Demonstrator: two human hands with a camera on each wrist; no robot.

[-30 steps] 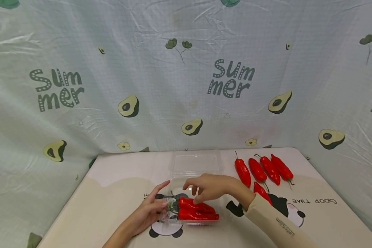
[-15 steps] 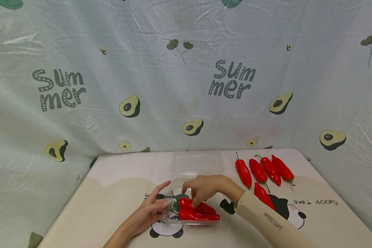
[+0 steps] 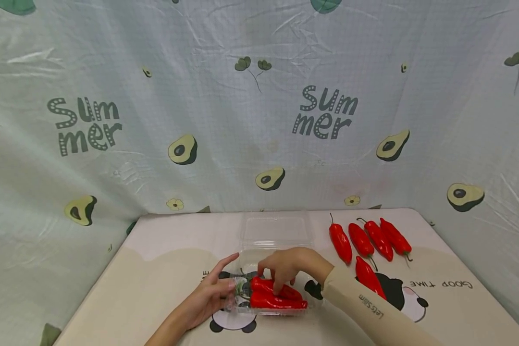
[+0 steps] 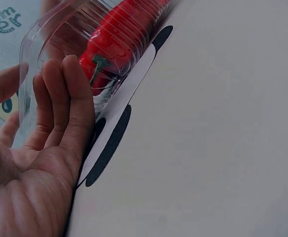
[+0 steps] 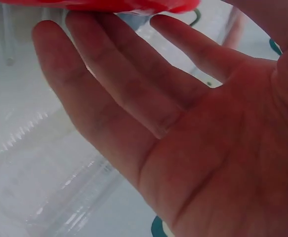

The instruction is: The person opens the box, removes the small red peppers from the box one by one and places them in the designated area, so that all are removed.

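In the head view, a clear plastic clamshell box (image 3: pixel 281 311) stands at the table's front with its lid (image 3: pixel 277 229) folded back. Red peppers (image 3: pixel 271 302) lie inside, their green stems toward the left end. My left hand (image 3: pixel 205 297) touches that end; the left wrist view has its fingers fairly straight against the outer wall, a pepper (image 4: pixel 111 42) showing through the plastic. My right hand (image 3: pixel 284 265) reaches into the box from above. Its fingertips touch a pepper, and the right wrist view shows the extended fingers (image 5: pixel 99 108) below the red skin, with the palm holding nothing.
Several loose red peppers (image 3: pixel 340 244) lie at the right back, and another pepper (image 3: pixel 369 278) sits nearer, just above the right sleeve (image 3: pixel 363 302). A printed curtain (image 3: pixel 225 110) closes off the back and sides of the table (image 3: pixel 134 288).
My right hand has moved lower into the box, down onto the peppers, and its forearm has shifted a little left. My left hand stays at the box's end.
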